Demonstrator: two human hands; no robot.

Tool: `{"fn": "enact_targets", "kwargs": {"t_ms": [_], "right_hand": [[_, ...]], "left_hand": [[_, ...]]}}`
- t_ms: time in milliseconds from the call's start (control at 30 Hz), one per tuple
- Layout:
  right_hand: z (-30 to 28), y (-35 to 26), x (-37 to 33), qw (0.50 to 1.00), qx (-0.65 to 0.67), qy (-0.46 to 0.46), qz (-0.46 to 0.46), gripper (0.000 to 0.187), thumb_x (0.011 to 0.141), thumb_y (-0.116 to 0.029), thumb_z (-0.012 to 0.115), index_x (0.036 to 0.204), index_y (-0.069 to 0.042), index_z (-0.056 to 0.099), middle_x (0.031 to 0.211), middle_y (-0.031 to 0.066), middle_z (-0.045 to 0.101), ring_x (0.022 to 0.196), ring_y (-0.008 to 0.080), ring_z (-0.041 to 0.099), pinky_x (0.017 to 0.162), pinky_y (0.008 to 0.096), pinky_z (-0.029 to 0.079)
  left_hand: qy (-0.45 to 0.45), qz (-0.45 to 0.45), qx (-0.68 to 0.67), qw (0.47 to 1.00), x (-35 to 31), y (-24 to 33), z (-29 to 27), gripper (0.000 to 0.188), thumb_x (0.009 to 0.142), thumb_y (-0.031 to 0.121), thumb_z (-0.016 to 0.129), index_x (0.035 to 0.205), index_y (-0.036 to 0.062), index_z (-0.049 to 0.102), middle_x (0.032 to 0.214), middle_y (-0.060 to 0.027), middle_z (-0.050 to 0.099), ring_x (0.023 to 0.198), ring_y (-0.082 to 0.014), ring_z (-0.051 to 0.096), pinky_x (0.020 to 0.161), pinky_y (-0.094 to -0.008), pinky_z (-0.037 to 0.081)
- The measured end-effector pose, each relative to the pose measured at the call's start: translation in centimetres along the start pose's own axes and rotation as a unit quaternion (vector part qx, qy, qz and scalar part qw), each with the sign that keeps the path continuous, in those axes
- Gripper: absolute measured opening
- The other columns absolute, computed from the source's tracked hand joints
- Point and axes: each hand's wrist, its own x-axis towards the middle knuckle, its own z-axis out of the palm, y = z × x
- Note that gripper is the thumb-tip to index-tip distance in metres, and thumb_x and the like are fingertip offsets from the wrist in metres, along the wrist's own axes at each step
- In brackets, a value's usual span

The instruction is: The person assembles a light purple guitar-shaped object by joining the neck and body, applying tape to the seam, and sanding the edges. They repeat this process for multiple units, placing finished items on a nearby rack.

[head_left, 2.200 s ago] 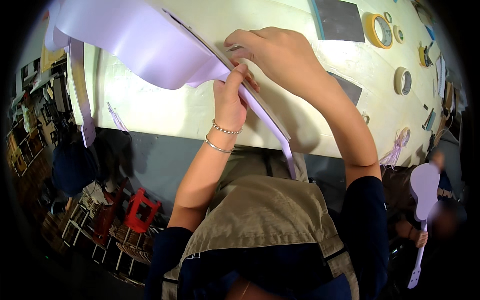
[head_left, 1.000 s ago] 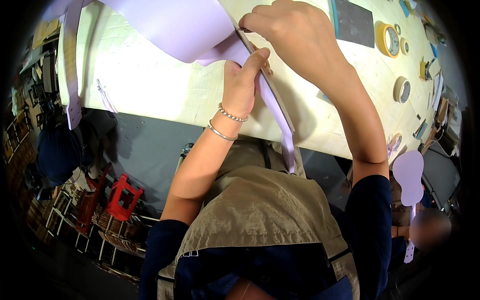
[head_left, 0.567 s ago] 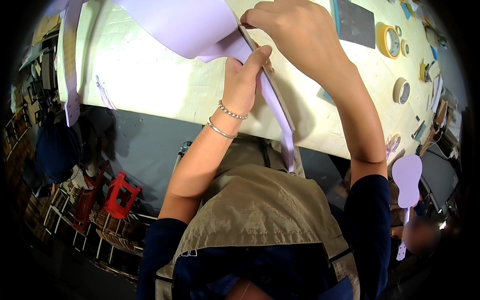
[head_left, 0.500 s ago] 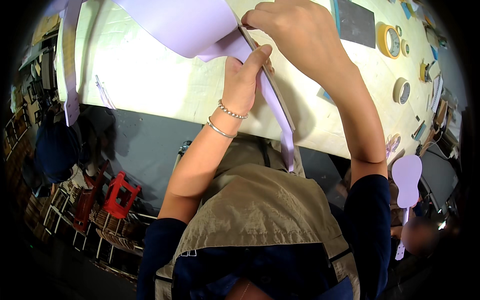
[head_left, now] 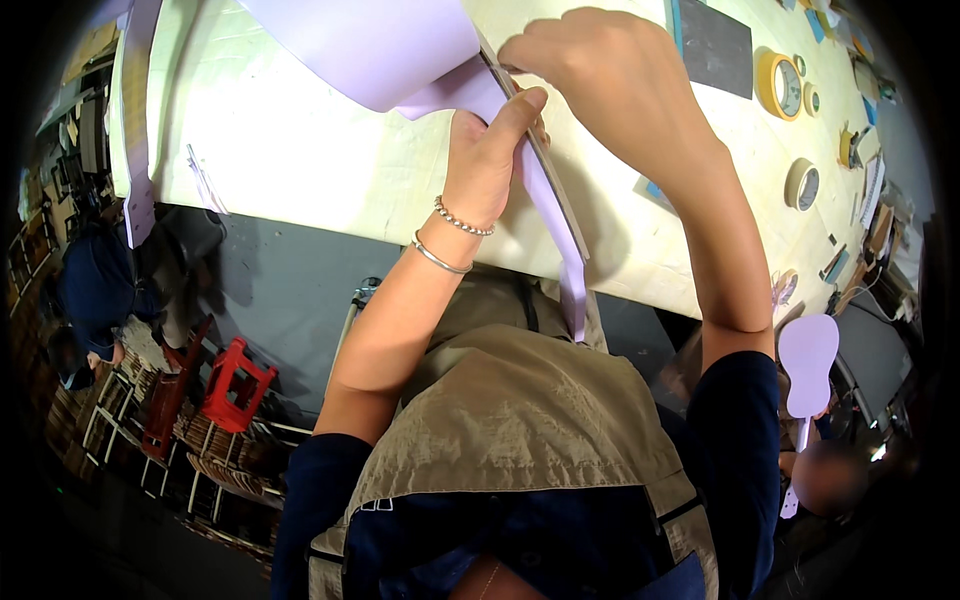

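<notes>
A lilac ukulele [head_left: 375, 50] lies tilted on its side, its body at the far edge of view and its headstock [head_left: 572, 300] pointing toward me. My left hand [head_left: 485, 165] is closed around the neck, with the thumb on the edge of the brown-grey fretboard [head_left: 560, 190]. Just right of the place where neck meets body is my right hand [head_left: 615, 80]. Its fingers are curled together with the tips close to the fretboard's edge; whatever they pinch, if anything, is hidden.
The cream-covered table [head_left: 290, 170] carries a dark grey sheet [head_left: 715, 50] and several tape rolls, including a yellow one [head_left: 778, 84]. Another lilac neck [head_left: 140, 120] projects at left. A red stool [head_left: 238, 385] stands on the floor. At right, a person is near a lilac ukulele [head_left: 808, 362].
My right hand has shifted slightly right and down along the fretboard's edge. The left hand keeps its hold on the neck, and the ukulele has barely moved.
</notes>
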Motion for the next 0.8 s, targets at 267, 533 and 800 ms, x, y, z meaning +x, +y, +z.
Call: {"fn": "enact_targets", "kwargs": {"t_ms": [267, 533, 800], "right_hand": [[-0.6, -0.2, 0.7, 0.999, 0.027, 0.028, 0.016, 0.006, 0.06, -0.013, 0.06, 0.06, -0.01, 0.054, 0.056, 0.0033, 0.053, 0.056, 0.0221, 0.057, 0.047, 0.0317, 0.043], [0.3, -0.1, -1.0, 1.0, -0.014, -0.019, -0.002, 0.007, 0.057, -0.013, 0.062, 0.057, -0.011, 0.055, 0.056, 0.0022, 0.054, 0.055, 0.0217, 0.057, 0.046, 0.0309, 0.042], [-1.1, -0.4, 0.7, 0.997, 0.06, -0.03, 0.027, 0.005, 0.062, -0.013, 0.056, 0.059, -0.011, 0.052, 0.056, 0.0037, 0.053, 0.054, 0.0225, 0.056, 0.048, 0.0315, 0.042]], "left_hand": [[-0.014, -0.005, -0.009, 1.0, 0.2, -0.1, -0.5, 0.016, 0.082, 0.016, 0.06, 0.086, 0.0067, 0.048, 0.072, -0.0024, 0.05, 0.063, -0.0123, 0.05, 0.059, -0.0285, 0.042], [-0.065, 0.013, 0.059, 0.996, 0.3, 0.0, -1.5, 0.017, 0.075, 0.012, 0.068, 0.081, 0.0047, 0.054, 0.071, 0.0004, 0.051, 0.064, -0.0081, 0.049, 0.058, -0.0236, 0.039], [-0.106, 0.013, 0.077, 0.991, 0.4, 0.3, -1.9, 0.026, 0.073, 0.001, 0.067, 0.092, 0.0046, 0.05, 0.082, -0.0023, 0.051, 0.077, -0.0128, 0.053, 0.068, -0.0276, 0.045]]}}
